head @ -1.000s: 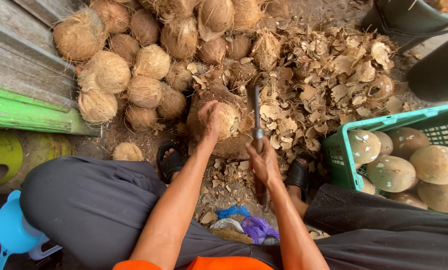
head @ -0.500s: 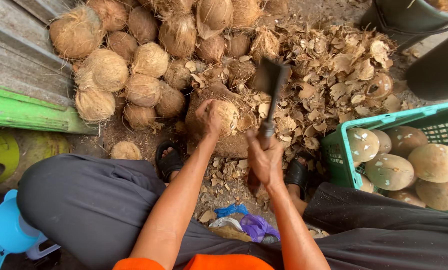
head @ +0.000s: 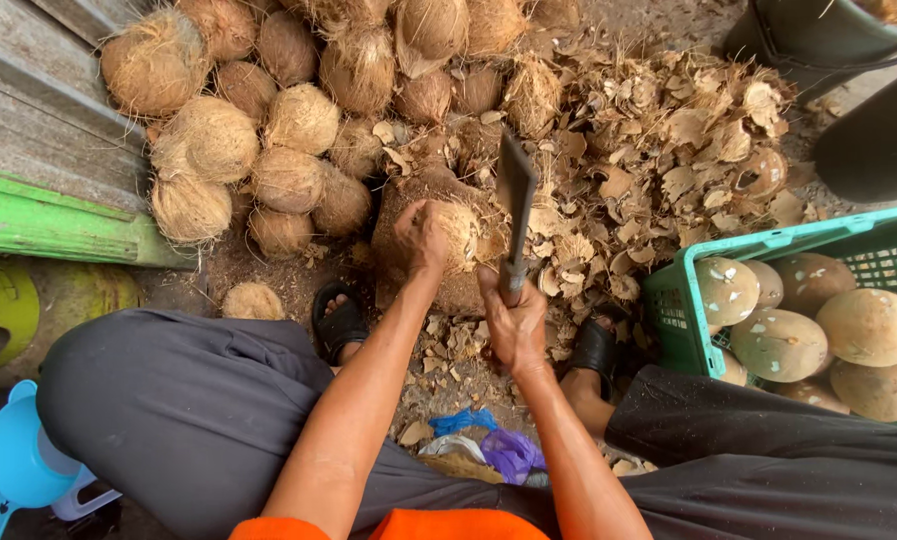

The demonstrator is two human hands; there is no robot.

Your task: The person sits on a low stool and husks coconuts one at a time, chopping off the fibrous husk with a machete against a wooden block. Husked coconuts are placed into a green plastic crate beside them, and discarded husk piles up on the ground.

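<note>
Head view: left hand steadies coconut; right hand grips cleaver.

Husked coconuts were heaped against the ground's far-left edge, a green crate of peeled ones at its right.

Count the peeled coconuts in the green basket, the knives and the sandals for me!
Peeled coconuts showing in the green basket: 7
Cleaver, in the right hand: 1
Black sandals: 2
Total: 10
</note>
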